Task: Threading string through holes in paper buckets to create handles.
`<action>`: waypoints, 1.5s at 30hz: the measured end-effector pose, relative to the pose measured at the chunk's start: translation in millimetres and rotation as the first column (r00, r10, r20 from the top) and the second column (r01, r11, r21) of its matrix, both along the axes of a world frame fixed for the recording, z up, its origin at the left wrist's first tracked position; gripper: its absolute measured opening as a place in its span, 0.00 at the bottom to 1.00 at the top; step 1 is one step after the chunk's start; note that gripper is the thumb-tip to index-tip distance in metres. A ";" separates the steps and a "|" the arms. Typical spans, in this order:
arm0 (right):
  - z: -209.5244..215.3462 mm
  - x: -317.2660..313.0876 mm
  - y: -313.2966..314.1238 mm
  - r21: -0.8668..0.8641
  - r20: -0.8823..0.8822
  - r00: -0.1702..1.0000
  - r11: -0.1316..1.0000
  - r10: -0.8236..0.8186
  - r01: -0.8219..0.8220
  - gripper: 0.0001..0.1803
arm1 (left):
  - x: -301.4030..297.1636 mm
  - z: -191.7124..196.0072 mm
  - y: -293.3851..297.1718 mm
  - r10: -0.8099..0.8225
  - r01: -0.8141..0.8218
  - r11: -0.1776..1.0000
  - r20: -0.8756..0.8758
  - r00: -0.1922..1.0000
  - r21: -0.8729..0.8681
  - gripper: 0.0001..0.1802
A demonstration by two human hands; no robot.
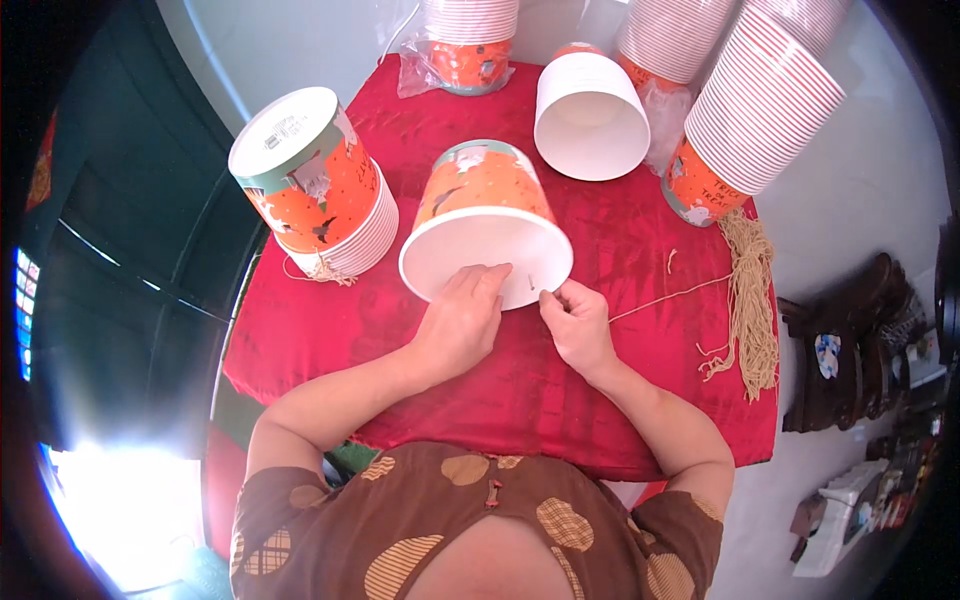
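A large orange paper bucket (482,190) with a green base band lies on its side in the middle, its white mouth facing me. My left hand (465,312) grips the near rim, its fingers reaching over onto the white inside wall. At the rim's right side, my right hand (578,325) is closed in a pinch on a tan cord (668,298), which runs off toward the right. A small dark mark or slit shows on the inner wall just above my right fingertips. What lies right between those fingertips is too small to make out.
A bundle of tan cords (750,300) hangs at the table's right edge. Upside-down nested buckets (320,185) stand at left. Another bucket (592,120) lies on its side at the back. Tall bucket stacks (765,100) line the back and right of the red tablecloth (330,345).
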State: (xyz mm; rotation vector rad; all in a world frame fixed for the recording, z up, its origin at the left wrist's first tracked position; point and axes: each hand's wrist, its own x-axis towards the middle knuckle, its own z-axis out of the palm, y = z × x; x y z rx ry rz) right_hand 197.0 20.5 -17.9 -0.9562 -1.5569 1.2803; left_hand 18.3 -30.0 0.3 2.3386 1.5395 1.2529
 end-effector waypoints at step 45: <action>15.9 -1.4 20.2 0.310 0.656 0.742 0.946 -0.139 -0.097 0.18 | 0.7 -6.1 13.6 0.057 0.084 0.914 0.332 0.942 -0.396 0.05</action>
